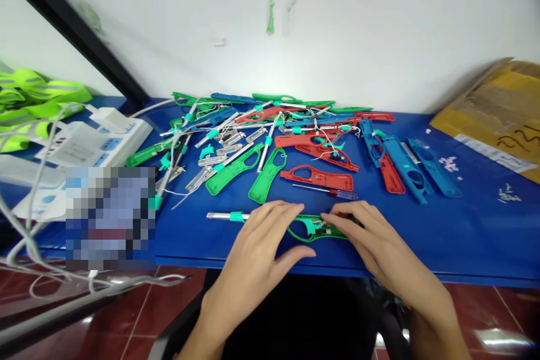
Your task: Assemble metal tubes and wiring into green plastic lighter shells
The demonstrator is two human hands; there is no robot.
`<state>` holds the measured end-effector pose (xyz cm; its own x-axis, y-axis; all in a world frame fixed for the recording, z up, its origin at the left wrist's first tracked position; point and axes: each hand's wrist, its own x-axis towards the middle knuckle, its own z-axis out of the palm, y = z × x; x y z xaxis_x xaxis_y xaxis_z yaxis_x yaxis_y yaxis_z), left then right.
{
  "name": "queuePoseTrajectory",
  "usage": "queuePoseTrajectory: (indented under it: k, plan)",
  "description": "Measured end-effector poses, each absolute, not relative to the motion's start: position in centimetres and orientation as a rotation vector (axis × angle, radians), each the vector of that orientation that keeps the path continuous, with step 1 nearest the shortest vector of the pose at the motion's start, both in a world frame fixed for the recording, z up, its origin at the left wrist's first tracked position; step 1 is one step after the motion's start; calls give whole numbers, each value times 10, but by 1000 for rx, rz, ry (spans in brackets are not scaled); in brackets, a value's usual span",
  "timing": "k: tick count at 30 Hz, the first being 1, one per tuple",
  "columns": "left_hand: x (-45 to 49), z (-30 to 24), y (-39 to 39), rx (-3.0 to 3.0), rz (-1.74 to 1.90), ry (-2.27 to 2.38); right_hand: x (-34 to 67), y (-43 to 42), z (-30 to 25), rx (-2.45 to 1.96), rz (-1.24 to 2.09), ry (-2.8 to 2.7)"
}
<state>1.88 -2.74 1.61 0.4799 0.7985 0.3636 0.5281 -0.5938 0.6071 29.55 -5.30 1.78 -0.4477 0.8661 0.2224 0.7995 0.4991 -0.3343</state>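
A half-open lighter (298, 232) with a green handle shell, teal trigger piece and silver tube lies crosswise near the front table edge. My left hand (264, 247) lies over its middle, fingers stretched out and thumb apart, hiding where tube and shell meet. The fingertips of my right hand (371, 230) are closed at the handle end, by thin white wires (321, 223) inside the shell; that hand covers the handle's end. Just behind lies a screwdriver (343, 193) with a clear purplish handle. A red shell half (318, 178) rests beyond it.
Behind are piled green, red and blue shell halves, silver tubes and clear fuel tanks (230, 149). Blue shells (407, 166) lie to the right, before a cardboard box (493, 118). At left are a power strip (122, 138), white cables and a yellow-green vest (37, 98).
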Motion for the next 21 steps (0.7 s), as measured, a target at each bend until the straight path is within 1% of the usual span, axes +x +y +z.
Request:
queuePoseTrajectory:
  k: [3, 7, 14, 21]
  plan:
    - [10, 18, -29, 2324, 908, 1114, 295, -53, 19, -1355, 212, -2394]
    - [1, 18, -29, 2425, 791, 1122, 292, -54, 21, -1314, 176, -2380]
    - [10, 16, -29, 2704, 700, 1088, 283, -58, 27, -1115, 45, -2400]
    - [16, 17, -31, 2821, 615, 1073, 284, -54, 26, -1086, 122, -2412]
